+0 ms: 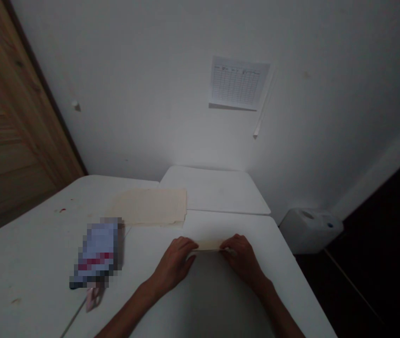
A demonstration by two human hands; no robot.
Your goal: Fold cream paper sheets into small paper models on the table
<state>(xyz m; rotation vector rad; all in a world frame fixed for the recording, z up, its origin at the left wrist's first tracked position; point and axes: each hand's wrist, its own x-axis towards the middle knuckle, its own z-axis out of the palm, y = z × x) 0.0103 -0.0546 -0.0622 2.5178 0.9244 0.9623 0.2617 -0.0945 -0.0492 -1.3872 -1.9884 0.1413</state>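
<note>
At far left a wooden door (pixel 20 117) is cut off by the picture's edge. On the white bench (pixel 38 253), a pixelated blue-and-red item (pixel 97 246) hides its own details and any label. Beyond it lie flat cream sheets (pixel 154 206), edges slightly uneven. The left hand (pixel 177 260) has its fingers pinched narrow on the left end of a cream strip (pixel 209 245), probably folded paper or cloth in this dim light. The strip is above the bench's near middle, its long axis running left to right, both ends covered by fingers. The right hand (pixel 240 256) pinches the other end. On the wall above, a printed sheet (pixel 239 83) shows a table too small to read. A white container (pixel 309 230) sits at right, beside deep shadow.
</note>
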